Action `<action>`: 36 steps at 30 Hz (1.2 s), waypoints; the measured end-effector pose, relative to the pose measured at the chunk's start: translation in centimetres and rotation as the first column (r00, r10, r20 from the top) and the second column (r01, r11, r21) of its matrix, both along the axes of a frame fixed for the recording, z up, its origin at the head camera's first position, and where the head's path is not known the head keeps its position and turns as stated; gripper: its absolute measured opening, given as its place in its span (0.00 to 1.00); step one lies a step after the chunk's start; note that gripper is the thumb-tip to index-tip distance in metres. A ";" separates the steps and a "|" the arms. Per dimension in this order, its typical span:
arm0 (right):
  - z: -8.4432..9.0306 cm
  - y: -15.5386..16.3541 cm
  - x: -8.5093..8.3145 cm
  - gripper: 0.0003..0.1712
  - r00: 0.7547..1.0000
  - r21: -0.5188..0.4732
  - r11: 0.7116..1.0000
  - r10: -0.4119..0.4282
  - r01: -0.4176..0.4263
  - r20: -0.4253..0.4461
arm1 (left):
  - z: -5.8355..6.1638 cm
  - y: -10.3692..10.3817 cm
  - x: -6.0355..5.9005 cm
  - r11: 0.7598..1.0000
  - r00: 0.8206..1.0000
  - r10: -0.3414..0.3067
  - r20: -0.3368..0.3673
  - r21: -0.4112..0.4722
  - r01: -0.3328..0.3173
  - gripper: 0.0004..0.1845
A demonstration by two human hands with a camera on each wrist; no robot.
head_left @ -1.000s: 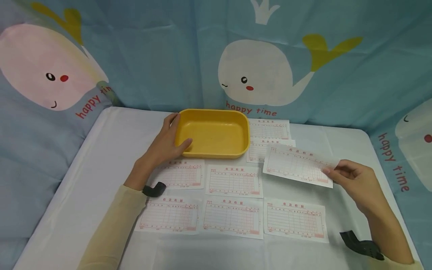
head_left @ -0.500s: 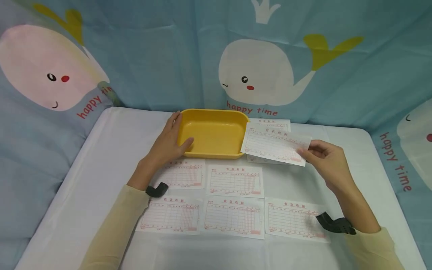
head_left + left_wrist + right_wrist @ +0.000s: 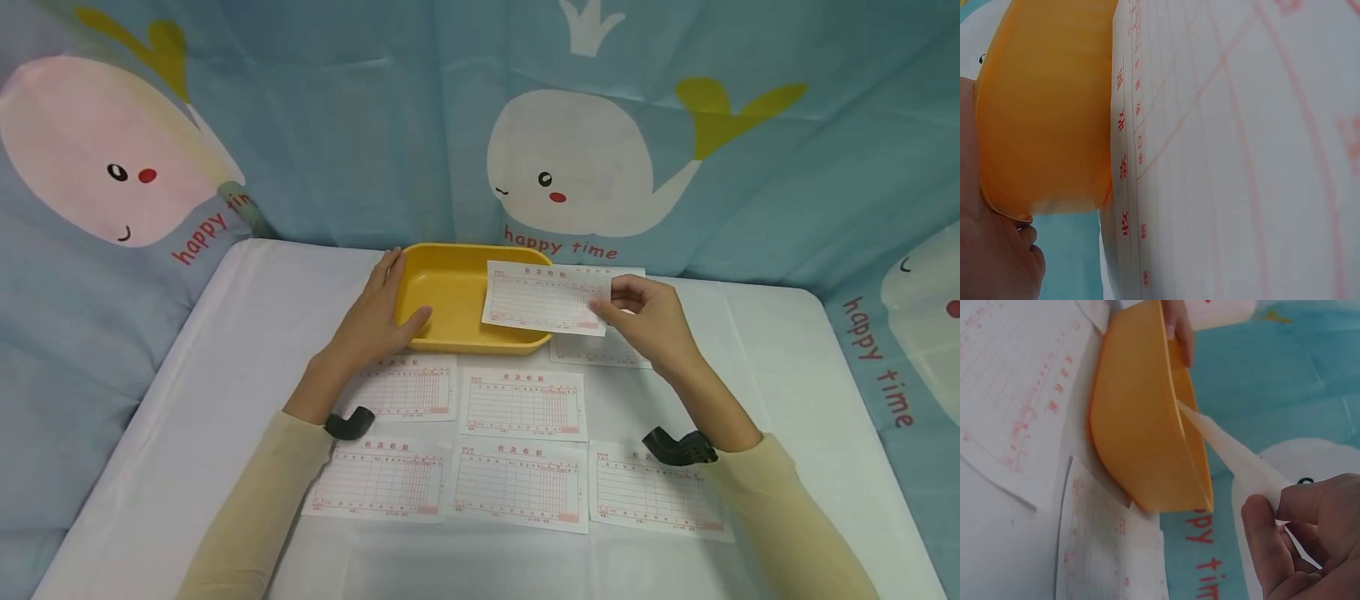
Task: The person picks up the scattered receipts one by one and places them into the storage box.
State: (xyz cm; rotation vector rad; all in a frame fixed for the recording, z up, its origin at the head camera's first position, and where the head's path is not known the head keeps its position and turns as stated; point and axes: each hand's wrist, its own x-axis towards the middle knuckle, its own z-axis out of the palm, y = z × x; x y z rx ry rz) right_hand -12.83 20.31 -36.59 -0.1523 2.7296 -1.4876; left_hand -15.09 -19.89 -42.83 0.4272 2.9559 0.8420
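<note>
Just carried slip (image 3: 543,298) leftward, away from right side of worktop (image 3: 757,358), to above right end of tray (image 3: 442,292); well along, not yet released. Pinching slip with right hand (image 3: 651,323), gripping tray with left hand (image 3: 375,315).

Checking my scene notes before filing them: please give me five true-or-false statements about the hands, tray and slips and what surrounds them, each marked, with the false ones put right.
1. The left hand touches the left end of the yellow tray. True.
2. The right hand holds a pen. False: it pinches a printed slip.
3. In the head view, the printed slip hides part of the yellow tray. True.
4. On the white tabletop, the nearest row has five slips. False: it has three.
5. A whale print shows on the blue cloth. True.
</note>
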 end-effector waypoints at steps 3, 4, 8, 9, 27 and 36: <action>0.3 -1.2 -0.9 0.18 1.000 0.022 1.000 0.015 -0.016 0.013 | 0.1 -0.1 0.0 1.000 1.000 0.005 -0.004 -0.008 -0.005 0.53; 0.3 -1.7 -1.3 0.19 1.000 0.029 0.999 0.022 -0.023 0.020 | 0.1 -0.1 0.0 1.000 1.000 0.004 -0.004 -0.008 -0.004 0.53; 0.3 -3.5 -2.5 0.19 0.997 0.051 0.997 0.058 -0.060 0.041 | 0.1 -0.1 0.1 1.000 1.000 0.006 0.006 0.005 -0.006 0.53; 0.2 -3.8 -2.7 0.19 0.997 0.054 0.996 0.063 -0.065 0.040 | 0.1 -0.1 0.1 1.000 1.000 0.005 0.009 0.006 -0.005 0.53; 0.7 -6.7 -3.6 0.39 0.986 0.116 0.981 0.160 -0.154 -0.044 | 0.0 0.1 0.0 1.000 1.000 0.006 -0.004 -0.004 -0.006 0.53; 0.3 -3.1 0.1 0.34 0.969 0.215 0.961 0.206 -0.174 -0.137 | -0.2 0.2 0.1 1.000 1.000 0.013 -0.006 -0.008 -0.013 0.53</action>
